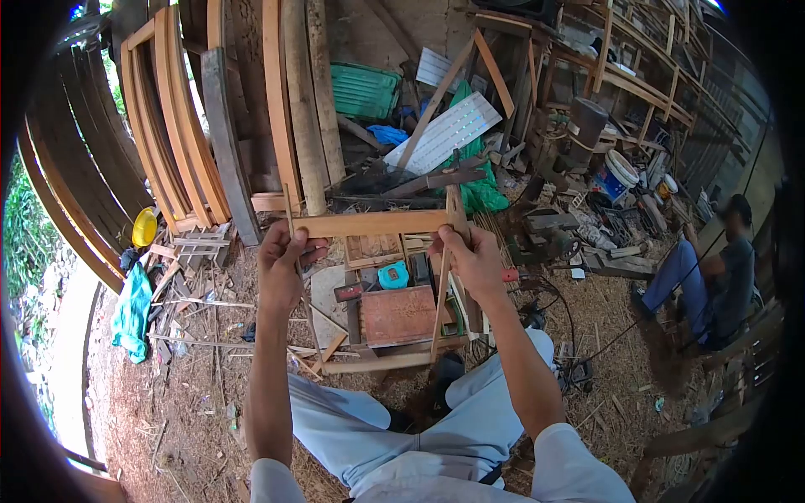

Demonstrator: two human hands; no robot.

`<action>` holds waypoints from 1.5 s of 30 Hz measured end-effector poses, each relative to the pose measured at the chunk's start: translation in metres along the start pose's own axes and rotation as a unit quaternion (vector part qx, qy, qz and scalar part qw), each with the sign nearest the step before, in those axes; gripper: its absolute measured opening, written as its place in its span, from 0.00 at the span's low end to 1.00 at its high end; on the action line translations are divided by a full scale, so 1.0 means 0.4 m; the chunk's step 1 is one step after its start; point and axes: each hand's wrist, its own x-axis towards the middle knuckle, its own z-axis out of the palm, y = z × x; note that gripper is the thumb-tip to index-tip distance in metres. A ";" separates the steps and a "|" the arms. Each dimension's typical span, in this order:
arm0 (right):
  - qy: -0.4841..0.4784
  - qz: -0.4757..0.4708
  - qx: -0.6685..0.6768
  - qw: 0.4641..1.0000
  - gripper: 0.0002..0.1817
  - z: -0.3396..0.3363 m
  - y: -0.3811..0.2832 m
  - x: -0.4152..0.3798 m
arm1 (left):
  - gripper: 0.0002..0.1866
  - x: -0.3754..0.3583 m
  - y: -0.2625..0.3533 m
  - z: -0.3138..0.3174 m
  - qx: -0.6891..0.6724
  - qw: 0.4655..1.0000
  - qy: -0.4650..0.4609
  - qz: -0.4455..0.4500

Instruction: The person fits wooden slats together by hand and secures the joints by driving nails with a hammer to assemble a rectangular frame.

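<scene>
A wooden frame (pixel 369 224) is held up before me, its top bar running crosswise between two thinner side pieces that slope down toward a lower bar. My left hand (pixel 288 256) is closed around the left corner, thumb on the near side. The right corner is gripped by my right hand (pixel 471 260), fingers wrapped over the joint. Beneath the frame sits a low work surface with a reddish-brown board (pixel 398 317). A turquoise tape measure (pixel 392 275) lies just behind that board. Part of the lower bar blends with the wood around it.
A person (pixel 729 277) sits at the right. Tall planks and wooden frames (pixel 172 117) lean at the left. A green crate (pixel 365 90) and a white slatted panel (pixel 449 134) stand at the back. A white bucket (pixel 616 174) is at the right. Shavings and offcuts cover the ground.
</scene>
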 end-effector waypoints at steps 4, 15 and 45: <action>0.003 0.057 0.011 0.998 0.14 -0.006 0.005 -0.004 | 0.06 -0.002 0.001 0.006 0.021 0.999 0.006 0.024; -0.013 0.049 0.052 0.997 0.12 -0.022 -0.023 0.005 | 0.07 0.008 0.005 -0.005 0.002 1.000 -0.005 -0.014; 0.244 0.137 0.024 0.960 0.12 -0.091 0.287 0.074 | 0.15 -0.104 0.005 -0.033 0.253 0.960 -0.101 -0.067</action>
